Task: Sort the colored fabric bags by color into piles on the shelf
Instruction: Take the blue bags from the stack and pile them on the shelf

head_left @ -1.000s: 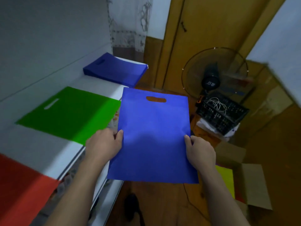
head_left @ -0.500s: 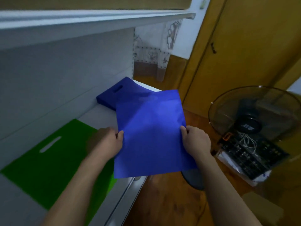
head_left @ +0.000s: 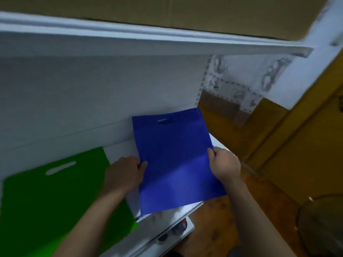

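both forearms reach up from the bottom of the frame toward its middle. the left hand [head_left: 124, 173] pinches the left edge of the blue bag [head_left: 174, 160], thumb on top and fingers curled beneath the fabric. the right hand [head_left: 225, 165] pinches the right edge the same way, thumb laid over the cloth, knuckles bent.

the blue bag is a flat rectangle of thin, matte, faintly ribbed fabric with a slot handle cut near its far edge. it sits at the centre of the frame, its far half over the white shelf [head_left: 120, 151], its near edge hanging past the shelf's front lip. whether it lies on anything beneath cannot be told.

at lower left a green bag [head_left: 55, 197] lies flat on the same shelf, same matte cloth, with a pale oval handle slot. its right edge passes under the left forearm.

across the top runs a smooth white upper shelf [head_left: 148, 39], with brown cardboard [head_left: 167, 10] above it. at right is glossy yellow-brown wood panelling [head_left: 297, 145], blurred.
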`<state>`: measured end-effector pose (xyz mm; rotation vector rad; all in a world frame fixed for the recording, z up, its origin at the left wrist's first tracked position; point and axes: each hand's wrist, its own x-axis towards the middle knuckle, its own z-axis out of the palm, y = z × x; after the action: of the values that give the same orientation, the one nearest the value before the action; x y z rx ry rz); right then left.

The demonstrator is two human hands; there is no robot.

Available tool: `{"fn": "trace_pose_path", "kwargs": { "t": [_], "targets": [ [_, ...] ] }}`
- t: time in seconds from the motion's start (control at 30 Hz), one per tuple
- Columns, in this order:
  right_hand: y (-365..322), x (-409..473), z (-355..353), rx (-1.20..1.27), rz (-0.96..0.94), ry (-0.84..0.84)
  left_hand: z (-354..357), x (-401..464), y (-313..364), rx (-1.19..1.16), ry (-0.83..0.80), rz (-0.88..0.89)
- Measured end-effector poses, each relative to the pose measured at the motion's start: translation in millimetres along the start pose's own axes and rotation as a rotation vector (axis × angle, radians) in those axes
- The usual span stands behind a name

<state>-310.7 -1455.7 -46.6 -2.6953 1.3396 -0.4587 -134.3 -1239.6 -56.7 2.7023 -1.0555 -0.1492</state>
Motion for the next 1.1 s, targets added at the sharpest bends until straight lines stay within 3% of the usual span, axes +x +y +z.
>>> {"fn": "trace_pose_path", "kwargs": {
  "t": [0.2,0.33,0.47,0.87,0.97,1.03,1.1],
  "targets": [
    [24,87,26,0.005,-0.218,-0.077,17,19,51,0.053,-0.048,-0.218],
    [33,122,39,-0.069,-0.185,-0.235,32,32,79,0.170,-0.130,-0.338],
    [46,136,56,0.097,-0.154,-0.343,43,32,89,0.152,-0.167,-0.442],
    [51,150,58,0.139,-0.206,-0.464,47,38,99,0.079,-0.147,-0.550],
    [39,142,46,0.054,-0.267,-0.319,41,31,94,0.008,-0.097,-0.650],
    [22,132,37,0.208,-0.342,-0.233,37,20,88,-0.020,0.007,-0.711],
    [-2,115,31,0.352,-0.447,-0.267,33,0,80,-0.024,0.169,-0.759]
  ]
}}
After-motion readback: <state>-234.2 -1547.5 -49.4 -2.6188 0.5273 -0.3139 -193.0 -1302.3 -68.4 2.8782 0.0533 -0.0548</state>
